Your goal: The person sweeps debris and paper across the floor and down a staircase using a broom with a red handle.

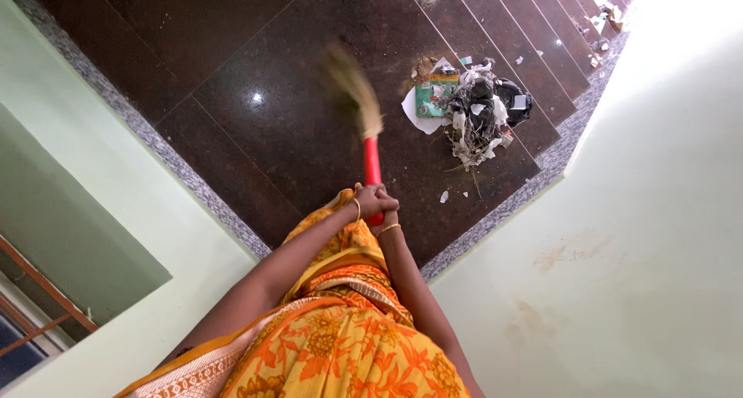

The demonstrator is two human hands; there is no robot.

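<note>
- A broom (364, 127) with a red handle is gripped by both hands over a dark tiled landing (232, 73).
- The fingers of the left hand (373, 200) are wrapped tight round the handle.
- The right hand (388, 216) is closed on it just below (largely hidden).
- The blurred bristles are held left of a litter pile (476, 108), near the stairs (534, 34).

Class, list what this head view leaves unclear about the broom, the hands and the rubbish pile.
- Broom: bristle head smeared by motion blur.
- Left hand and right hand: overlap on the red handle, so separate finger grips are hidden.
- Rubbish pile: scraps too small to identify.
- Stairs: cut off by the top edge.
</note>
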